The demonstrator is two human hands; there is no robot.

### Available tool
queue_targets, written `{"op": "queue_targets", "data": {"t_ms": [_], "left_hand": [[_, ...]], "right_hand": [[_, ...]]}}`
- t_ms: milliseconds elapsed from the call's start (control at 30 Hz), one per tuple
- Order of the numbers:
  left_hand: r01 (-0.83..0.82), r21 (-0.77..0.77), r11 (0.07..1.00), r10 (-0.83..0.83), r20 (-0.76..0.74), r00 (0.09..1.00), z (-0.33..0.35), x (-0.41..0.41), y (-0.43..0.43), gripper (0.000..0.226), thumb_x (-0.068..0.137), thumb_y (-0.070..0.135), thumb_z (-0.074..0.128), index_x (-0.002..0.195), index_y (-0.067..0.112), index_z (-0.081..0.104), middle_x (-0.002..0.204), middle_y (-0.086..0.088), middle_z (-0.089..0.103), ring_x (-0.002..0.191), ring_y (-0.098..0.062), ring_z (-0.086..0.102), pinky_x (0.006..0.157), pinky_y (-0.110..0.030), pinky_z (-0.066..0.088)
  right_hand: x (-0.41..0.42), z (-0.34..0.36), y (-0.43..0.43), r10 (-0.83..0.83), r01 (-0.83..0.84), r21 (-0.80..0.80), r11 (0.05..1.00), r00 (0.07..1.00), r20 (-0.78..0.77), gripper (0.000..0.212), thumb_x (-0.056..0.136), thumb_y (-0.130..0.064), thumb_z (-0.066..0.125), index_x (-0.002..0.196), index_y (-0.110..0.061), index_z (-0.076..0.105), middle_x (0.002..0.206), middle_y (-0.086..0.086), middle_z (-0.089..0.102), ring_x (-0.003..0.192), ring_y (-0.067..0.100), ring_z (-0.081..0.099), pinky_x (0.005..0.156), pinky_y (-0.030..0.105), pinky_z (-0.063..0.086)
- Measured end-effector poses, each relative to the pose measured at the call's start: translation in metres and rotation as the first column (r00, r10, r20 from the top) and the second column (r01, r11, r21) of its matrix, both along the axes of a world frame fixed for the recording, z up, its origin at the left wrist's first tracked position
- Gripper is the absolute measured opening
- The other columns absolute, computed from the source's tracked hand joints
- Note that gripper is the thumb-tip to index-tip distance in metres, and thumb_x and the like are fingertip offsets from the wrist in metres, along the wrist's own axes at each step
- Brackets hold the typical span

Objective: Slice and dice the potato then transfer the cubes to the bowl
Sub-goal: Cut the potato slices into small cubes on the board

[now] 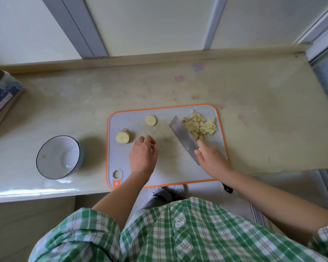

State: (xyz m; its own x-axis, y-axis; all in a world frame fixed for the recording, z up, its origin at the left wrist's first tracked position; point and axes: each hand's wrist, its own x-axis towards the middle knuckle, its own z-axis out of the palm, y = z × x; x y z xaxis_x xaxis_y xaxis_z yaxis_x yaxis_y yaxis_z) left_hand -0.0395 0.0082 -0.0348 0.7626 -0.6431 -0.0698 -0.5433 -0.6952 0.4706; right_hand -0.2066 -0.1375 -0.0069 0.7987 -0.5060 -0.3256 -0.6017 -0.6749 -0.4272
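The leftover stub of pale yellow peeled potato [122,137] sits by the left edge of the grey plastic cutting board with an orange rim [119,159]. One round potato slice [150,120] lies toward the board's far edge, and the heap of diced potato [199,125] is piled in its far right corner. The right hand [212,159] is wrapped round the handle of a broad steel cleaver [184,137], with the blade up against the heap. The left hand [143,154] hovers mid-board, fingers loosely curled, with nothing in it as far as anyone can see.

Raw potato is firm but wet and starchy, so probably slippery. The stub looks best pinned from the top, fingertips tucked. The cubes are light and should scoop up on the blade.

The white ceramic bowl with a dark rim [64,146] waits by the surface's near edge, left of the board. The surface [254,91] is cream and stone-look, with pinkish smudges toward the far edge and pale window panels behind.
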Motion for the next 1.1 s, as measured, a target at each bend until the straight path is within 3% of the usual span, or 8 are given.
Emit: {"op": "queue_targets", "data": {"t_ms": [133, 333, 500, 633, 700, 833, 1000, 1100], "left_hand": [[0.025, 0.009, 1.0, -0.025, -0.025, 0.999, 0.001, 0.003, -0.008, 0.009, 0.086, 0.018, 0.057, 0.094, 0.015, 0.06, 0.091, -0.003, 0.058, 0.081, -0.025, 0.056, 0.06, -0.033, 0.043], [0.108, -0.028, 0.994, -0.111, -0.113, 0.987, 0.003, 0.003, -0.031, 0.015, 0.085, 0.012, 0.057, 0.1, 0.011, 0.061, 0.095, -0.009, 0.058, 0.084, -0.029, 0.058, 0.068, -0.037, 0.045], [0.181, 0.065, 0.981, -0.165, -0.206, 0.965, 0.005, -0.007, -0.058, 0.034, 0.086, 0.011, 0.055, 0.12, 0.004, 0.055, 0.119, -0.015, 0.046, 0.1, -0.035, 0.052, 0.084, -0.039, 0.041], [0.153, 0.116, 0.981, -0.12, -0.252, 0.96, 0.003, -0.016, -0.072, 0.035, 0.085, 0.012, 0.054, 0.118, 0.001, 0.053, 0.119, -0.017, 0.043, 0.107, -0.036, 0.045, 0.09, -0.037, 0.036], [0.134, 0.121, 0.984, -0.092, -0.301, 0.949, 0.004, -0.021, -0.076, 0.032, 0.086, 0.01, 0.053, 0.116, 0.0, 0.053, 0.121, -0.016, 0.04, 0.11, -0.034, 0.042, 0.088, -0.03, 0.032], [0.102, 0.076, 0.992, -0.064, -0.4, 0.914, 0.005, -0.029, -0.084, 0.028, 0.087, 0.006, 0.05, 0.114, -0.002, 0.051, 0.125, -0.018, 0.037, 0.103, -0.034, 0.047, 0.085, -0.028, 0.036], [0.126, 0.045, 0.991, -0.094, -0.434, 0.896, 0.007, -0.031, -0.09, 0.043, 0.087, 0.003, 0.048, 0.13, 0.001, 0.046, 0.13, -0.016, 0.036, 0.11, -0.033, 0.049, 0.094, -0.028, 0.037], [0.127, 0.029, 0.992, -0.102, -0.437, 0.894, 0.006, -0.028, -0.089, 0.045, 0.087, 0.005, 0.049, 0.131, 0.003, 0.048, 0.129, -0.014, 0.039, 0.107, -0.031, 0.052, 0.092, -0.027, 0.04]], "right_hand": [[0.0, 0.001, 0.005, 0.073, -0.073, 0.007, 0.997, 0.997, 0.018, 0.009, 0.099, -0.022, 0.04, 0.097, -0.013, 0.039, 0.06, -0.004, 0.039, 0.06, 0.029, 0.046, 0.047, 0.034, 0.024], [-0.01, 0.017, -0.033, -0.22, 0.247, -0.123, 0.961, 0.955, 0.2, 0.015, 0.093, -0.013, 0.05, 0.104, -0.004, 0.051, 0.063, 0.011, 0.049, 0.063, 0.04, 0.052, 0.052, 0.039, 0.034], [-0.02, 0.016, -0.073, -0.363, 0.392, -0.277, 0.877, 0.919, 0.153, 0.011, 0.083, -0.007, 0.05, 0.094, -0.006, 0.05, 0.077, 0.017, 0.054, 0.072, 0.041, 0.054, 0.055, 0.036, 0.029], [-0.016, 0.0, -0.074, -0.352, 0.346, -0.297, 0.89, 0.935, 0.036, 0.022, 0.087, -0.012, 0.048, 0.108, -0.006, 0.052, 0.095, 0.02, 0.057, 0.081, 0.042, 0.057, 0.06, 0.04, 0.039], [-0.012, -0.004, -0.065, -0.343, 0.343, -0.264, 0.902, 0.938, 0.047, 0.018, 0.086, -0.01, 0.047, 0.104, -0.006, 0.051, 0.093, 0.019, 0.055, 0.078, 0.042, 0.057, 0.06, 0.04, 0.038], [-0.007, -0.004, -0.044, -0.275, 0.287, -0.2, 0.937, 0.958, 0.088, 0.013, 0.084, -0.007, 0.049, 0.097, -0.005, 0.052, 0.088, 0.02, 0.056, 0.072, 0.043, 0.056, 0.057, 0.041, 0.039], [0.001, -0.004, -0.032, -0.236, 0.251, -0.156, 0.955, 0.966, 0.109, 0.017, 0.084, -0.008, 0.05, 0.101, -0.007, 0.055, 0.09, 0.017, 0.055, 0.075, 0.04, 0.057, 0.058, 0.042, 0.043], [0.002, -0.001, -0.035, -0.206, 0.225, -0.171, 0.959, 0.971, 0.118, 0.016, 0.084, -0.009, 0.05, 0.1, -0.008, 0.055, 0.09, 0.016, 0.056, 0.076, 0.04, 0.057, 0.057, 0.041, 0.042]]}}
